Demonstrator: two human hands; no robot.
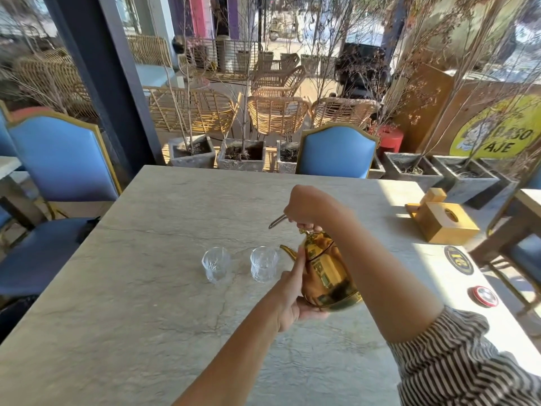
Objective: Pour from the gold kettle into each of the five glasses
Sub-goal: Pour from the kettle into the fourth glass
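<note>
Gold kettle (328,273): polished metal, mirror-glossy. Two glasses (216,265) (263,263): clear cut glass w/ facets. Table (146,288): pale veined stone, smooth, matt. Right box (445,221): plain wood. Sleeve (468,361): striped cloth.

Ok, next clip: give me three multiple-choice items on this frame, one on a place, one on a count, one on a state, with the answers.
1. Where does the gold kettle sit relative to the two glasses?
A. To their right
B. Between them
C. To their left

2. How many glasses show on the table?
A. Five
B. Two
C. Three

3. How is the kettle held?
A. Standing untouched
B. By one hand only
C. By both hands

Answers:
1. A, the kettle's spout points at the nearer glass, with the farther glass beyond it.
2. B, only those two are in view.
3. C, the left hand cups the base and side while the right hand grips the top.
</note>
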